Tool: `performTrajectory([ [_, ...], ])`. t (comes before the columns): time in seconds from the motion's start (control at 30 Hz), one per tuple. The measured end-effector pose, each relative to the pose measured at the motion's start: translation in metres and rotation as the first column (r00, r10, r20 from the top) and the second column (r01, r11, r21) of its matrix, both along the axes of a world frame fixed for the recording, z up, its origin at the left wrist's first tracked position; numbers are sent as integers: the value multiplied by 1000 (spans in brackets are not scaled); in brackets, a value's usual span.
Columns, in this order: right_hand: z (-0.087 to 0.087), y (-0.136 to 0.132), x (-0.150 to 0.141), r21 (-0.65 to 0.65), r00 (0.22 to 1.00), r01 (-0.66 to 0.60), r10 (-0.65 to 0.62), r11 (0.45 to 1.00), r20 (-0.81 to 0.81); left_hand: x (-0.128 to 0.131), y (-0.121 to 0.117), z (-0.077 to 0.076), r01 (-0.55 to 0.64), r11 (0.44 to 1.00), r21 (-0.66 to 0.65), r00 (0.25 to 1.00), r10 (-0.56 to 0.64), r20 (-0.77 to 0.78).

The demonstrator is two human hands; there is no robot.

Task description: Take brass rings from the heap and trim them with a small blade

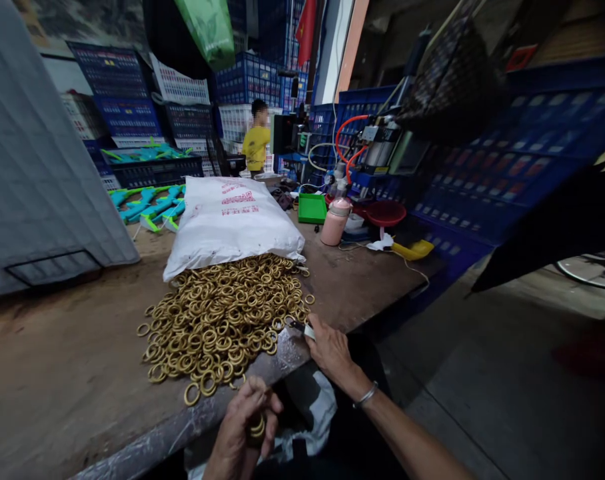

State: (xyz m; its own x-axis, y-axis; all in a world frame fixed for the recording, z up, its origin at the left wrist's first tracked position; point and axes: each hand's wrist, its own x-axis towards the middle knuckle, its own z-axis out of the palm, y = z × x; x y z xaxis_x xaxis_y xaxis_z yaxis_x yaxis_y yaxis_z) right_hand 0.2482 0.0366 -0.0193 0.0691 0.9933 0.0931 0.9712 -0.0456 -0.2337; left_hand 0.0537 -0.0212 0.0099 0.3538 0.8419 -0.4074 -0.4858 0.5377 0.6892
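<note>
A heap of gold-coloured rings (227,313) lies spread on the table near its front edge. My left hand (242,420) is below that edge, its fingers curled around a few gold rings (257,428). At the right side of the heap, my right hand (332,350) is closed on a small tool (308,331) with a dark tip and a pale part near the fingers. The tip is by the outermost rings; its exact kind is too small to make out. Behind the heap, a white sack (232,223) with red print lies with its near edge against the rings.
A pink bottle (335,221), a green tray (312,209) and a red bowl (385,213) stand farther back on the table (57,373). A machine with orange hoses (380,143) is behind them. Blue crates (117,73) are stacked around; a person in yellow (255,143) is in the background.
</note>
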Motion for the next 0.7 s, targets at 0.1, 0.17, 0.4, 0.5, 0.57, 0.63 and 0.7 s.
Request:
performTrajectory([
  [0.1,1,1,-1,-14,1000,25,-25,1000,7,0,1,2,-1,1000,-26,999,2,33],
  [0.17,5,2,-2,-21,999,48,-48,999,-3,-1,1,2,2,998,-65,998,2,60],
  [0.4,9,8,-8,-20,978,14,-18,1000,-208,-2,4,-3,-86,991,-103,990,96,102],
  [0.5,12,4,-25,33,881,-125,126,992,-455,-1,7,-5,-138,990,-20,990,139,6],
  [0.57,19,-2,-39,55,775,-222,210,973,-597,-2,8,-7,-191,981,44,976,195,-98],
  [0.63,27,-10,-52,49,652,-329,264,943,-711,-4,8,-10,-210,972,108,954,228,-197],
  [0.7,34,-17,-62,31,551,-400,267,916,-790,-7,8,-13,-188,971,148,941,221,-255],
])
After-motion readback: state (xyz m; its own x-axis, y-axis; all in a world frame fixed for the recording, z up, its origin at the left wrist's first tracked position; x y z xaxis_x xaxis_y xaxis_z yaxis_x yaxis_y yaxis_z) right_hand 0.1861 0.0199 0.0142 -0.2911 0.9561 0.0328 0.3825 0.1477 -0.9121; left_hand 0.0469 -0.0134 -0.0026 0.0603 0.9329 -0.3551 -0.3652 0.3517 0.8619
